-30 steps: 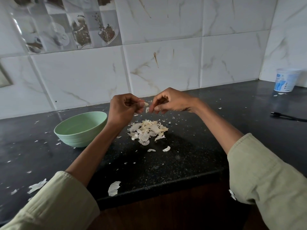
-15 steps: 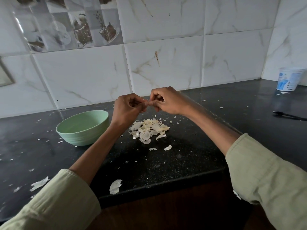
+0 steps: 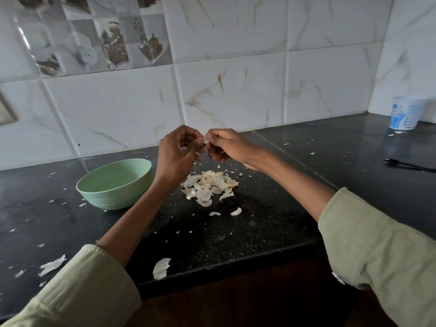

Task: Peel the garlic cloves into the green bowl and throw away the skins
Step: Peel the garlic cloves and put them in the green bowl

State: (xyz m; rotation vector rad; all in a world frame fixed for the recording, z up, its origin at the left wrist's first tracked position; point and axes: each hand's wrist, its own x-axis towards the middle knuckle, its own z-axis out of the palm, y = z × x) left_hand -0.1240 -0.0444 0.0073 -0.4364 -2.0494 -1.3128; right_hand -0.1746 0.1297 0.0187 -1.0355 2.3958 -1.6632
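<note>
Pinching a small, firm, slippery garlic clove (image 3: 206, 140) between left hand (image 3: 177, 154) and right hand (image 3: 226, 145) fingertips above the papery, featherlight skins (image 3: 208, 186), beside the green bowl (image 3: 115, 184), gripping probably best at its blunt ends.

Left hand (image 3: 175, 153) and right hand (image 3: 226, 145) raised together above the black counter (image 3: 259, 227), fingertips pinching a small pale garlic clove (image 3: 206, 140) between them. Directly below sits a pile of skins (image 3: 208, 186), with loose flakes scattered around and one bigger skin piece (image 3: 161, 268) near the front edge. Green bowl (image 3: 115, 184) just left of left wrist, contents not visible; white tub (image 3: 407, 112) far right by the wall, black pen-like item (image 3: 409, 165) near it.
</note>
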